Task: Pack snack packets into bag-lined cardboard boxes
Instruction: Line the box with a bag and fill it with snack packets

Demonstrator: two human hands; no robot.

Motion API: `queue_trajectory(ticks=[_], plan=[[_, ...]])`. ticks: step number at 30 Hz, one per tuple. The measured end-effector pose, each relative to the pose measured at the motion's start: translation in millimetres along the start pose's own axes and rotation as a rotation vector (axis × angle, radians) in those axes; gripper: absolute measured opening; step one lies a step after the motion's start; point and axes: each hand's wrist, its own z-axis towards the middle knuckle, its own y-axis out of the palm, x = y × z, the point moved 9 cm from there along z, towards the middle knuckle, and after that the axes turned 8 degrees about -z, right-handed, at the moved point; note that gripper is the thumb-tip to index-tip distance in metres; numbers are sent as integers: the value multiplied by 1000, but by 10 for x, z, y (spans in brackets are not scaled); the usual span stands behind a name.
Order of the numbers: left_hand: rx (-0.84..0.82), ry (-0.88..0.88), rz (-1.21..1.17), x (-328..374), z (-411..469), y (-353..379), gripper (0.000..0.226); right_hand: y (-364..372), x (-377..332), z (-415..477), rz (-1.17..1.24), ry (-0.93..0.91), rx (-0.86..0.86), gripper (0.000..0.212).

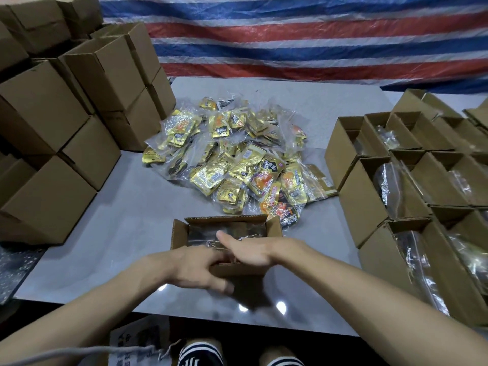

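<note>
Cardboard hid most of it: my open box [180,233] sat near the front edge of the grey table [118,233], mouth up, long side running left to right, with a clear liner [202,235] and something dark and blurred inside. My left hand [200,268] gripped its near wall, fingers over the rim, thumb outside. My right hand [250,250] lay across the opening, thumb out, fingers tucked from sight, so I couldn't tell their hold. Gold snack packets [237,167] lay heaped just beyond.

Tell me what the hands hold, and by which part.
The left hand grips the box by its near rim. The right hand lies over the box, fingers hidden; its hold cannot be told.
</note>
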Motion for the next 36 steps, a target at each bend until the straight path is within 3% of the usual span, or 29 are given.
queue_trajectory(ticks=[4, 8, 10, 14, 17, 21, 23, 27, 36], plan=[[49, 53, 242, 207, 135, 37, 48, 114, 131, -290, -22, 31, -106, 115], [96, 130, 422, 567, 259, 62, 27, 286, 381, -649, 57, 94, -255, 106], [135, 223, 499, 774, 341, 38, 29, 310, 509, -812, 66, 112, -273, 102], [210, 400, 588, 1117, 572, -19, 58, 172, 677, -1010, -195, 55, -92, 66], [240, 493, 593, 1322, 719, -46, 63, 161, 876, -1119, -261, 150, 46, 58], [300, 636, 598, 1583, 868, -24, 60, 204, 1106, -1261, -288, 319, 182, 31], [376, 687, 557, 1717, 909, -70, 51, 176, 1179, -1323, -302, 394, 242, 34], [554, 616, 533, 1901, 998, -174, 31, 106, 1315, -1415, -301, 514, 343, 36], [524, 609, 489, 2199, 1204, -163, 35, 97, 1510, -1512, -226, 649, 421, 39]])
